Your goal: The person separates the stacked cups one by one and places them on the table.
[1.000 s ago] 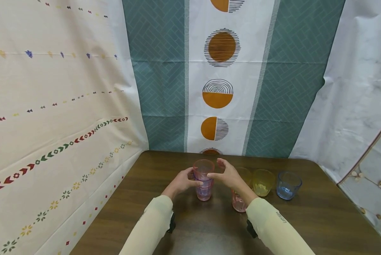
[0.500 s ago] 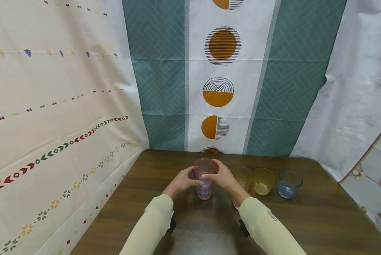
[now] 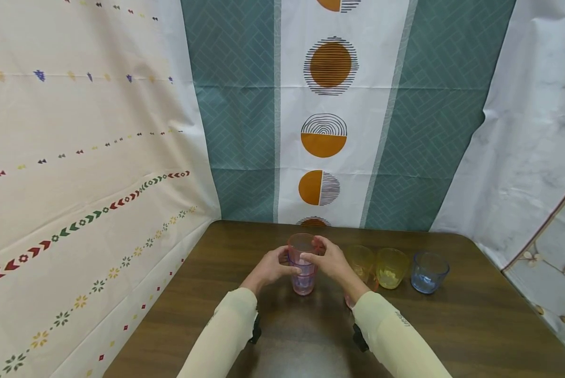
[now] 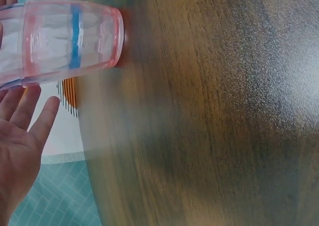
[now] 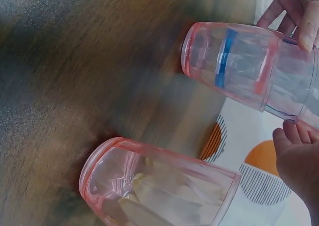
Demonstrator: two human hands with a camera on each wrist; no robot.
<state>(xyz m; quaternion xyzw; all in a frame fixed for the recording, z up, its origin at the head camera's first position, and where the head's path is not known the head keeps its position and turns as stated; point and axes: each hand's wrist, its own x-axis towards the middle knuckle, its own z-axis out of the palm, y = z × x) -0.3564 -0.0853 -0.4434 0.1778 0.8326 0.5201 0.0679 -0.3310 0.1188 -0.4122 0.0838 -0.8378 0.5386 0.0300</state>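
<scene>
Change over the last second: the right hand (image 3: pixel 332 261) was standing with its fingers spread off the stack; now it is closing in, thumb in front and fingers behind, and pinching the upper pink cup (image 3: pixel 302 244). The left hand (image 3: pixel 270 268) is keeping its place, thumb and fingers gripping the stack around its middle.

Containers: three nested cups are standing upright as one stack near the middle of the table (image 3: pixel 202 325). The lower pink cup (image 5: pixel 239 69) is holding a blue cup (image 5: pixel 290 84), which is in turn holding the upper pink cup. To the right, another pink cup (image 5: pixel 174 186) is standing partly behind the right forearm (image 3: pixel 382 325); yellow is showing through its wall, but I cannot tell whether from inside or behind. A yellow cup (image 3: pixel 391 270) and a separate blue cup (image 3: pixel 429 274) are standing farther right, just beside each other.

Edges and room: the rear table edge is running along a patterned cloth (image 3: pixel 235 131), near the stack. Open wood is stretching from the stack to the left edge; on the right, the forearm and standing cups are narrowing the space.
</scene>
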